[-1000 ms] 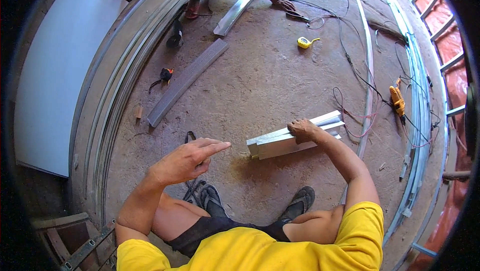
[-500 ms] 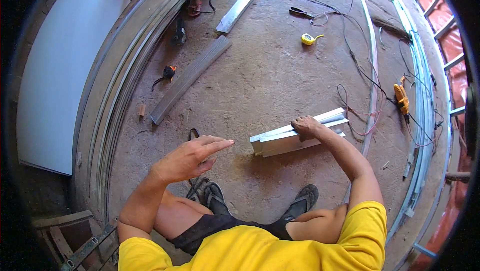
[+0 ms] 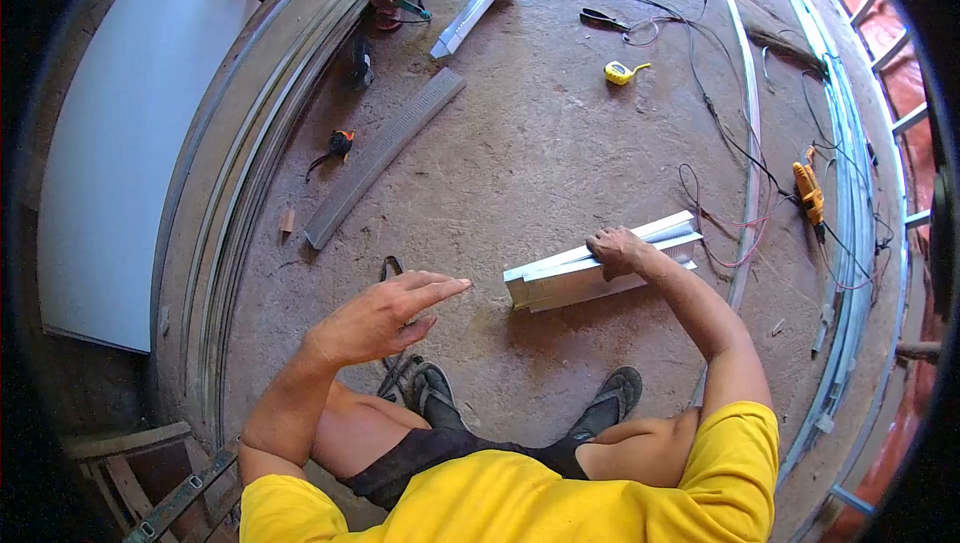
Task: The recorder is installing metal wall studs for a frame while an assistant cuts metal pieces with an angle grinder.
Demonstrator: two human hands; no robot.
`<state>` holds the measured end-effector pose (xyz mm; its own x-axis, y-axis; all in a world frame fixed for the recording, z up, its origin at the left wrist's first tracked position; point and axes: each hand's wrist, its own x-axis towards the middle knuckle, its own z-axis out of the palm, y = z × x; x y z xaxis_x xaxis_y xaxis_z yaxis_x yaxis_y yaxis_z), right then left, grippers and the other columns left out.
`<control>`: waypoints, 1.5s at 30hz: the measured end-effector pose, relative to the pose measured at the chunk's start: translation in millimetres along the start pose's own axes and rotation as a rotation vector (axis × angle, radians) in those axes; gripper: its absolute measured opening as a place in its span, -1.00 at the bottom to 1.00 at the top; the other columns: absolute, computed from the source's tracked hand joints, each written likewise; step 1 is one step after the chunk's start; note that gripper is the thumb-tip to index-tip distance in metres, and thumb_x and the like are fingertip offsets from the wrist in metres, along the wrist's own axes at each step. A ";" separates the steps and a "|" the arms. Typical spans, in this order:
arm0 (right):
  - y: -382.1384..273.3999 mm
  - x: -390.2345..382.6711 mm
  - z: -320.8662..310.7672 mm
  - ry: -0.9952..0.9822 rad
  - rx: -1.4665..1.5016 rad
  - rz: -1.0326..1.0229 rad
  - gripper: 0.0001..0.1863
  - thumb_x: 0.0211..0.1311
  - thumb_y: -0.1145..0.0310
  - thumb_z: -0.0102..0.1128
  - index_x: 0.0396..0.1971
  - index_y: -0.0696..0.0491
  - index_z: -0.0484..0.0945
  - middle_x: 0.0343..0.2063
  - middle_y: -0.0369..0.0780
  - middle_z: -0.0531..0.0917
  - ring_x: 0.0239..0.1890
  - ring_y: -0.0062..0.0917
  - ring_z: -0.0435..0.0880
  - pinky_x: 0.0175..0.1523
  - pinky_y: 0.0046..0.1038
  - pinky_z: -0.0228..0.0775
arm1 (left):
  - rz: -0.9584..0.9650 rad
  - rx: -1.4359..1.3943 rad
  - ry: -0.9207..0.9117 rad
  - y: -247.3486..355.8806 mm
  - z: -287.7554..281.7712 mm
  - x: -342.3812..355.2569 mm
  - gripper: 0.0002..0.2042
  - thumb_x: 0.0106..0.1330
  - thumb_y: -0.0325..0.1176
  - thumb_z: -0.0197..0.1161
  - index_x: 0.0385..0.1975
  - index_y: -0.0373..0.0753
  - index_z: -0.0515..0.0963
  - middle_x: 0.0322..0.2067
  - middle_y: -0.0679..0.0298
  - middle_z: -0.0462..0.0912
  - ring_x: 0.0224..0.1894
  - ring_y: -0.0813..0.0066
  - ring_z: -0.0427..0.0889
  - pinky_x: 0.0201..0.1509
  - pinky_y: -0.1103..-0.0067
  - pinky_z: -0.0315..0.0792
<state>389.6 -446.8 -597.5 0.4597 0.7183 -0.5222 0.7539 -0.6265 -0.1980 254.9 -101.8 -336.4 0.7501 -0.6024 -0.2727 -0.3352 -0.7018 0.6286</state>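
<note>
My right hand (image 3: 614,251) grips the top of a short bundle of shiny metal channel pieces (image 3: 565,288), which lies at an angle on the floor right of centre. My left hand (image 3: 400,311) hangs in the air just left of the bundle's near end, index finger extended, the other fingers loosely bent, holding nothing. A dark strap (image 3: 392,268) lies on the floor behind that hand. A length of grey perforated channel (image 3: 385,158) rests diagonally farther up and left.
A co-worker's hands hold a teal tool (image 3: 413,11) and a long channel (image 3: 468,18) at the top. Around lie tape measures (image 3: 620,73), an orange power tool (image 3: 810,193), cables, long profiles (image 3: 840,203) and a white board (image 3: 120,153). A metal frame (image 3: 165,503) stands lower left.
The co-worker's hand left the black object on the floor at the top; both their hands now show at the long channel, one holding a teal tool. My hands stay nearly still.
</note>
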 end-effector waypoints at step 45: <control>-3.0 -0.7 -4.0 -0.033 0.034 0.028 -0.28 -0.33 0.18 0.49 -0.10 0.09 0.32 -0.15 -0.07 0.52 -0.06 -0.18 0.51 -0.04 -0.17 0.39 | 0.017 -0.019 0.019 -3.3 2.7 -2.5 -0.41 0.18 -0.57 0.12 0.22 0.01 0.20 0.08 0.13 0.38 0.10 0.17 0.39 0.16 0.40 0.35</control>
<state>388.9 -444.3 -593.2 0.4638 0.6904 -0.5552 0.7247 -0.6561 -0.2106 252.6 -99.0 -339.8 0.7549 -0.6071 -0.2483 -0.3374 -0.6841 0.6467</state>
